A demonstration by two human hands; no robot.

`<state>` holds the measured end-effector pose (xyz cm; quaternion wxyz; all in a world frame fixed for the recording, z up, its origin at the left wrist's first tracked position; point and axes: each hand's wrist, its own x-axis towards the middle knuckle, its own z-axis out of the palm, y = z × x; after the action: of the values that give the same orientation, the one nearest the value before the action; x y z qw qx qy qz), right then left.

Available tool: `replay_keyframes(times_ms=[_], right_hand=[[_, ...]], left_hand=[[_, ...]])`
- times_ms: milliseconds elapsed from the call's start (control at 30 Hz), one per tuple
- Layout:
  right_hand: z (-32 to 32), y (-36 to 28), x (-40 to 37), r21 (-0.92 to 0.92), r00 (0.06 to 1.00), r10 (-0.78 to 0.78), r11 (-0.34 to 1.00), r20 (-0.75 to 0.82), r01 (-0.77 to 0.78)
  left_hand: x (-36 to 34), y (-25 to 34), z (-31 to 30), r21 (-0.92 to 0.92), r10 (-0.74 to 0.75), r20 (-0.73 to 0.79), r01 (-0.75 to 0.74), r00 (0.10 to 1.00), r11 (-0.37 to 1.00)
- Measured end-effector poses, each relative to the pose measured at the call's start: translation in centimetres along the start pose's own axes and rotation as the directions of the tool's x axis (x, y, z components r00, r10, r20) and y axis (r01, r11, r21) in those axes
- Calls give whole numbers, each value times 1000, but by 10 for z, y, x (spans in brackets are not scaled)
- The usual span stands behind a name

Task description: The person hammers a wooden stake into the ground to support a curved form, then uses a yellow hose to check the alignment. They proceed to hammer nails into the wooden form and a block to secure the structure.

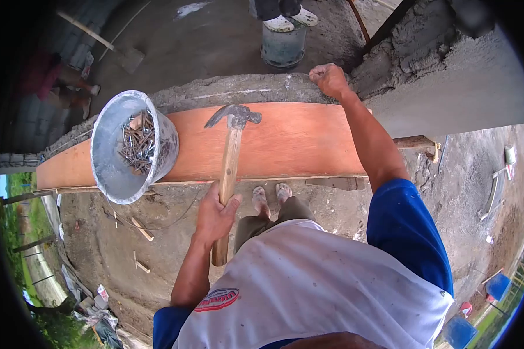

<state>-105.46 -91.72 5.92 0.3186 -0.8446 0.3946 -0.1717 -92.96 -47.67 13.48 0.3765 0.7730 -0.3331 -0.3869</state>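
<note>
My left hand (216, 213) is wrapped round the wooden handle of a claw hammer (230, 157), whose metal head points up over an orange-brown board (297, 136). My right hand (329, 81) reaches out over the rough concrete edge (215, 92) behind the board, its fingers pinched together; what they hold, if anything, is too small to name. A thin nail-like piece (287, 81) stands on that edge left of my right hand. Left of the hammer, a grey bucket (167, 145) holds many nails (138, 145).
Beyond the edge, a person's white shoes (290, 21) rest on an upturned bucket (283, 46). Another person (52, 81) is at the far left near a shovel (129, 57). A plastered concrete mass (448, 87) rises at the right. My feet (272, 196) are on the ground below the board.
</note>
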Motion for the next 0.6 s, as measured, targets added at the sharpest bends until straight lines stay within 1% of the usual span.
replay_keyframes(times_ms=[33, 67, 100, 133, 200, 233, 333, 433, 533, 600], right_hand=[[6, 10, -4, -43, 999, -23, 999, -38, 21], [7, 16, -7, -84, 996, -48, 996, -77, 42], [2, 10, -12, -146, 999, -38, 989, -11, 36], [4, 8, -15, -205, 1000, -28, 978, 3, 29], [10, 8, -16, -319, 1000, -4, 948, 30, 13], [12, 9, -17, -323, 999, -2, 946, 34, 13], [16, 11, -17, -332, 999, 2, 943, 41, 12], [13, 6, -18, -300, 999, 31, 954, 27, -22], [13, 3, -19, -266, 997, 71, 961, -13, -72], [14, 2, -16, -256, 993, 118, 960, -13, -118]], left_hand=[[8, 4, 4, 42, 37, 6, -37, 999, 998], [16, 20, 6, 88, 34, 13, -36, 999, 995], [23, 45, 9, 136, 30, 21, -33, 999, 990], [32, 66, 13, 185, 24, 29, -29, 999, 982], [55, 93, 23, 196, -38, 74, 23, 997, 980], [66, 102, 29, 204, -70, 98, 49, 993, 978], [103, 112, 47, 334, -14, 101, -21, 995, 942], [125, 119, 60, 381, 97, 115, -134, 989, 915], [142, 117, 75, 449, 120, 127, -165, 985, 878], [155, 105, 83, 498, 168, 135, -214, 976, 841]])
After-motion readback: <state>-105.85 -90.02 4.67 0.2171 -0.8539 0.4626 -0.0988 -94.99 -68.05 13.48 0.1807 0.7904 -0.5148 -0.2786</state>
